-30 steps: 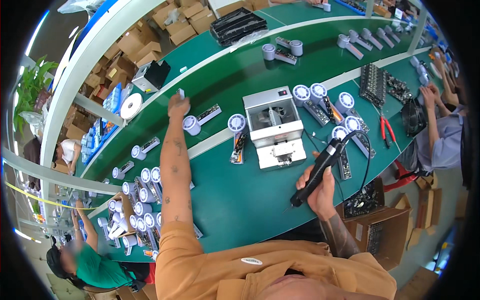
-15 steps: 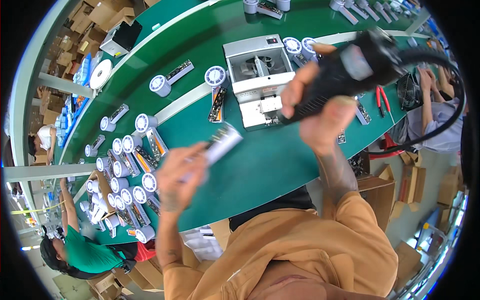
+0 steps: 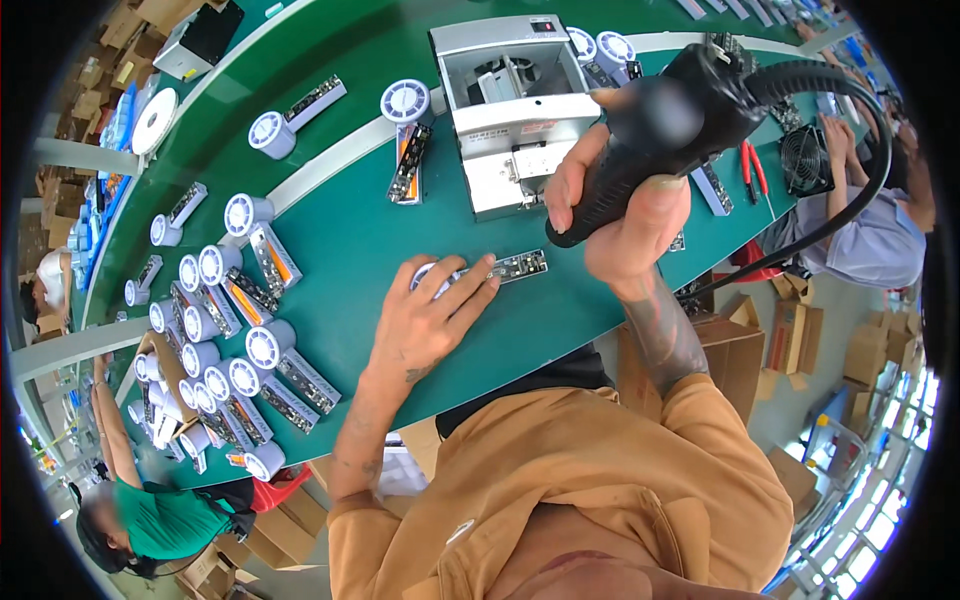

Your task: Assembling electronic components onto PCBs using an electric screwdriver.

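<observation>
My left hand [image 3: 428, 315] lies over the round head of a white handheld fan body [image 3: 524, 265], its fingers curved around the head and partly hiding it. The handle rests on the green table pointing right, with a circuit board in it. My right hand [image 3: 640, 235] grips a black corded power tool [image 3: 650, 135], raised above the table; its thick cable [image 3: 878, 185] loops away to the right. The tool's working end is not clear to see. Behind the tool stands a grey-white bench machine [image 3: 515, 115] with an opening on top.
Several similar fan bodies [image 3: 262, 345] crowd the table's left side. One more [image 3: 405, 150] lies left of the machine. Red-handled pliers [image 3: 748, 170] and a black round fan [image 3: 805, 158] lie at right. Co-workers sit at both sides; cardboard boxes [image 3: 735, 350] stand below the edge.
The fan body in my left hand has come down from the air onto the table, its handle turning to point right. My right hand still holds the power tool up.
</observation>
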Tool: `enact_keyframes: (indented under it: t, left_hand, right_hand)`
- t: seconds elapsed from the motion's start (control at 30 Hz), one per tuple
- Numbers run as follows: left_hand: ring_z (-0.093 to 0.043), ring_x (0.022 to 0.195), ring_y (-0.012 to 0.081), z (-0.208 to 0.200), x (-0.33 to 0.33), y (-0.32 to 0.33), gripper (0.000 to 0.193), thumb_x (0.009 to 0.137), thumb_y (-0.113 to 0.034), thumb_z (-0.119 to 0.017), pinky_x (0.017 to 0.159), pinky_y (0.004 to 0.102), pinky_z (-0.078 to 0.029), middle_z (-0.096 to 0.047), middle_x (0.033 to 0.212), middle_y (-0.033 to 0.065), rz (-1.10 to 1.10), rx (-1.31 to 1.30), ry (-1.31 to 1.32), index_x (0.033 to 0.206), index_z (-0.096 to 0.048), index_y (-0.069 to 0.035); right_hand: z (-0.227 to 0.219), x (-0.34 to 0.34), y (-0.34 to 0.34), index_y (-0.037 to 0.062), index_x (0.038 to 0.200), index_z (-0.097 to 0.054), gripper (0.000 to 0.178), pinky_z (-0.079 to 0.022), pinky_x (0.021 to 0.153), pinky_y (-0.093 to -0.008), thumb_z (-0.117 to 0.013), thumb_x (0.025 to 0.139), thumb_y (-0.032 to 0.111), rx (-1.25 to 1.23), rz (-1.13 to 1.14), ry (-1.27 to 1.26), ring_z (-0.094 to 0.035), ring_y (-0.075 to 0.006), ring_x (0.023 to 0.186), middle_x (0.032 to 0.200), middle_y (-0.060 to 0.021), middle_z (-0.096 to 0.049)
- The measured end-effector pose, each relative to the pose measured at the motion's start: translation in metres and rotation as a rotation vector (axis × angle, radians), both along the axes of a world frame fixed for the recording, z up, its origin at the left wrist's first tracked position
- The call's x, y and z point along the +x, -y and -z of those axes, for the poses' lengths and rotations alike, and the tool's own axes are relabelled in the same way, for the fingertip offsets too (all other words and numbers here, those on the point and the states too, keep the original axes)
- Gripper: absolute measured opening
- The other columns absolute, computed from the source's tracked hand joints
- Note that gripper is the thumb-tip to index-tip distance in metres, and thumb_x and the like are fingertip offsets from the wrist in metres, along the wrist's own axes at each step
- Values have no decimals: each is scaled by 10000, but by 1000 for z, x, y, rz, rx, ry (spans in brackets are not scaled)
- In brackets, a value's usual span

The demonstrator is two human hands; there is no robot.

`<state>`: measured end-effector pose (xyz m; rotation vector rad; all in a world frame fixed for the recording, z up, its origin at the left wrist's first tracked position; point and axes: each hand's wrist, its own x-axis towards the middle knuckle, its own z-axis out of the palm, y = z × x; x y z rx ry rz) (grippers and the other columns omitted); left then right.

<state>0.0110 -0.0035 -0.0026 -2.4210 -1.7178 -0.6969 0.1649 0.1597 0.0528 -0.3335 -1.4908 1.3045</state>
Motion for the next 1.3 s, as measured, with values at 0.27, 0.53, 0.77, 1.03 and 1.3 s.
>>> enact_keyframes:
  t: [0.27,0.53,0.77,1.03,1.3]
  left_hand:
    - [-611,1038,224,3,0,1,310,765,-102,-667,886,403,-496,-670,1257,20,-5,3,24,1065,-735,-70]
    - [-608,1039,226,3,1,3,315,763,-93,-673,885,409,-495,-665,1261,18,-10,-7,23,1072,-733,-72]
    - [-608,1028,223,4,1,2,305,762,-89,-674,880,410,-495,-665,1262,23,-12,10,38,1060,-735,-68]
    - [-598,1013,214,3,1,2,272,774,-107,-674,847,391,-487,-669,1223,44,6,66,9,1035,-735,-58]
    - [-596,1026,215,8,-1,3,284,770,-105,-673,857,392,-484,-666,1239,23,-3,67,28,1045,-739,-70]
  right_hand:
    - [12,-2,1,-91,1349,-341,886,-416,435,-284,-486,948,686,-31,-21,15,-503,-159,460,664,-96,-508]
    - [5,8,5,-51,1355,-342,929,-421,445,-297,-527,897,736,-106,-27,-9,-493,-159,467,676,-82,-505]
    - [18,4,5,-50,1323,-354,882,-422,448,-295,-519,916,715,-68,-69,-18,-508,-159,487,674,-90,-508]
    - [24,5,18,-4,1251,-409,890,-419,457,-285,-596,838,761,-57,-174,5,-510,-157,495,666,-86,-531]
    - [-17,7,7,73,1230,-437,964,-424,486,-301,-428,773,922,-122,-120,-129,-516,-157,531,697,-40,-489]
